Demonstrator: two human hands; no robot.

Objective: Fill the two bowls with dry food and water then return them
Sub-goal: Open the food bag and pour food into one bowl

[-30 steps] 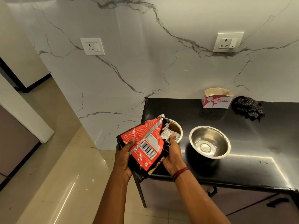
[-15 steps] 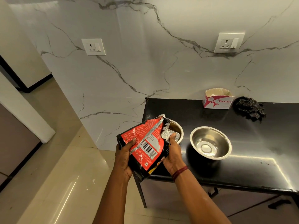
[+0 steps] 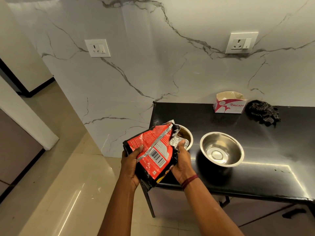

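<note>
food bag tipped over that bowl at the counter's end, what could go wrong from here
1. The food bag hides most of the left bowl, which sits near the left end of the counter. Pieces could miss the rim and fall to the floor.
2. The bag's torn foil mouth is crumpled under the right hand, so food might come out in a sudden rush and overfill the bowl.

one wide-angle view from the person's head, tilted forward and down; it faces the marble wall (image 3: 170, 74), the black counter (image 3: 264, 178) low on the right, the floor tiles (image 3: 68, 193) on the left; nearest the lens, just below centre, the left hand (image 3: 130, 166) and right hand (image 3: 182, 164) hold the packet (image 3: 151, 149).
</note>
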